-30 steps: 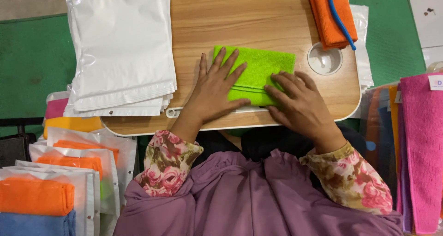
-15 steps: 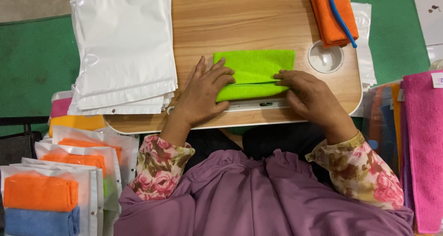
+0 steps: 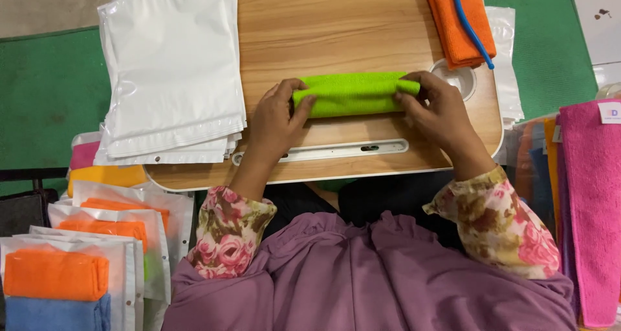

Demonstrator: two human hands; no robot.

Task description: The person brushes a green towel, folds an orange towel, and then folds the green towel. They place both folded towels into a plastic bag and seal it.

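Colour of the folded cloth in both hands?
Bright lime green cloth, plain, no pattern; clearest in the head view.

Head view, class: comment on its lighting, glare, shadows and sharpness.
Head view: even, soft light; faint glare on the white bags; only slight shadows under the left hand and right hand holding the green cloth; tray wood grain sharp, no motion blur; edges bend little.

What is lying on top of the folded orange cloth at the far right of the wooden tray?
A blue cord runs diagonally across the orange cloth, with a dark object at its upper end, cut off by the frame edge. The cloth hides whatever is underneath.
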